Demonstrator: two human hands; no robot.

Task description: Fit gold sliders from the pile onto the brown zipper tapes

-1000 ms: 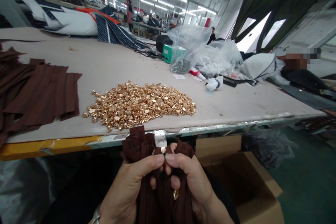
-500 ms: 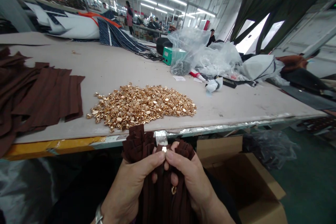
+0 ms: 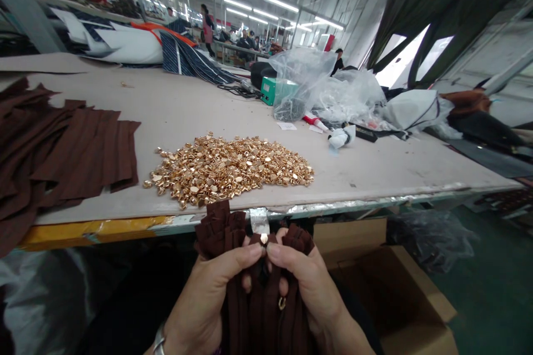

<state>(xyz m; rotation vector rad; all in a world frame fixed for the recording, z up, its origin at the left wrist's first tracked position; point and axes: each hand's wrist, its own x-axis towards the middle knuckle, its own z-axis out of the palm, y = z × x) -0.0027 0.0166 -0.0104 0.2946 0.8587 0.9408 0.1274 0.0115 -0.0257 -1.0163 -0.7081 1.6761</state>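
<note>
Both hands are in front of the table edge with a bundle of brown zipper tapes between them. My left hand is closed around the left part of the bundle, thumb pressed inward. My right hand grips the right part, its thumb tip close to the left one. Just above the thumb tips, a shiny gold zipper slider sits at the top of the middle tape. Lower down by my right fingers, another gold slider hangs against the tapes. Most fingertips are hidden behind the fabric.
A heap of gold sliders lies near the table's front edge. More brown tapes are piled at left. Farther back are a green box, plastic bags and striped fabric. An open carton stands below right; people work in the background.
The upper gold slider now shows above the thumb tips, which were pressed at its lower edge. Below the thumbs, a small gap between the tapes has appeared. The view has shifted slightly.
</note>
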